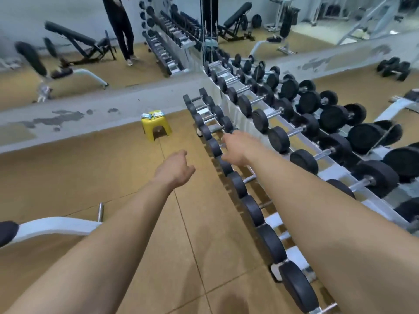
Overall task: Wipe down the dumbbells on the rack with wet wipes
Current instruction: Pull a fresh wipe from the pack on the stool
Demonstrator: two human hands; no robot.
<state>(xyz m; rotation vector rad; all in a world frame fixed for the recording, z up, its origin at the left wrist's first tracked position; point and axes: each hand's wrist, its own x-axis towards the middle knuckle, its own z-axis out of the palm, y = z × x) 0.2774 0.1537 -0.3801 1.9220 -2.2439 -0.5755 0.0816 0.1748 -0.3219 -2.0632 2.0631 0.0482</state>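
A long white rack point(235, 109) of black dumbbells point(277, 139) runs from the lower right toward the mirrored corner, in tiers. Packs of wet wipes point(153, 115) lie on a small yellow stool point(156, 129) near the far wall. My left hand point(175, 168) hangs over the tan floor, left of the lowest tier, fingers curled loosely and holding nothing. My right hand point(235, 148) reaches out over the lowest row of dumbbells, fingers bent down near a chrome handle; no wipe shows in it, and whether it touches the handle is unclear.
A white bench frame point(52, 227) with a black pad juts in at the lower left. Mirrors line the far walls, reflecting benches and a standing person's legs point(123, 30). Loose dumbbells point(394, 69) sit on the floor at the far right.
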